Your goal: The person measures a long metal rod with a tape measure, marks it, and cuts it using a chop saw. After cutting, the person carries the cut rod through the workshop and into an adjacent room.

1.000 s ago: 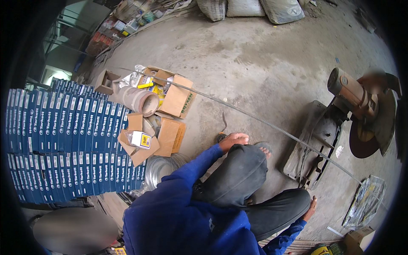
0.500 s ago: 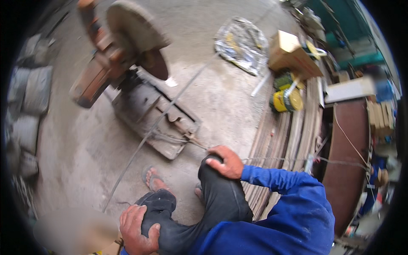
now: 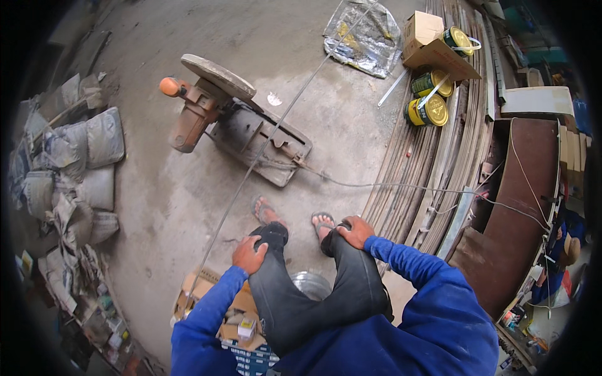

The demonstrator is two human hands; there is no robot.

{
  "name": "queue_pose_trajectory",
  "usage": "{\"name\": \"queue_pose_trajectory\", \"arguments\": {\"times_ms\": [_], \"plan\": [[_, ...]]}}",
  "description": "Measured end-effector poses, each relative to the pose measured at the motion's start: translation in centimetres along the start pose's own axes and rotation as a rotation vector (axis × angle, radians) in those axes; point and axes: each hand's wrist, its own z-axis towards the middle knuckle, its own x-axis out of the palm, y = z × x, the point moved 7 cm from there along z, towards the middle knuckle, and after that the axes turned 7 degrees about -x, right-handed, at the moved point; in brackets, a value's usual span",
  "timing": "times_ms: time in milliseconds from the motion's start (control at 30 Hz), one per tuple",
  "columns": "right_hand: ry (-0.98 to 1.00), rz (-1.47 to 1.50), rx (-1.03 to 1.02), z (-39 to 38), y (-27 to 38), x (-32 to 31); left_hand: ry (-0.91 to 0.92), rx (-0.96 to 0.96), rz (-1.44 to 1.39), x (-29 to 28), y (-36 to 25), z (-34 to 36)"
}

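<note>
Both of my hands rest on the knees of my dark trousers (image 3: 282,301). My left hand (image 3: 249,254) lies over the left knee, its thumb apart from the fingers, holding nothing. Over the right knee lies my right hand (image 3: 355,232), also empty, its fingers draped over the cloth. Ahead of my sandalled feet, a dusty cut-off saw (image 3: 200,103) with an orange handle stands on the floor. A long thin rod (image 3: 276,131) runs diagonally over the saw's base, apart from both hands. Between my legs a round shiny metal thing (image 3: 310,285) shows partly.
On the right, long metal bars (image 3: 401,169) lie bundled, with yellow-and-green cans (image 3: 428,111) and a cardboard box (image 3: 421,30) on them. A cord (image 3: 389,184) crosses from the saw toward a brown panel (image 3: 501,244). Stacked sacks (image 3: 103,138) line the left. An open carton (image 3: 241,307) sits by my left leg.
My view has shifted and levelled, so the saw appears smaller and lower, and more floor shows. Both hands stay on the knees. My left forearm has come into view.
</note>
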Motion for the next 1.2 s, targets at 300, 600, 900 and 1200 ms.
{"name": "queue_pose_trajectory", "arguments": {"times_ms": [300,600,900,1200], "plan": [[0.177,-0.024,0.38,-9.1,-2.6,2.1,0.222,-0.283,0.392,4.9,-3.9,-3.3],[0.059,0.067,0.4,-12.6,-1.8,2.7,0.272,-0.158,0.484,7.6,-7.7,-3.2],[0.136,0.085,0.405,-15.8,3.2,3.6,0.195,-0.273,0.084,3.4,-3.4,-3.1],[-0.071,0.092,0.217,-13.0,13.8,0.4,0.218,-0.314,-0.029,-3.5,-0.2,2.5]]}}
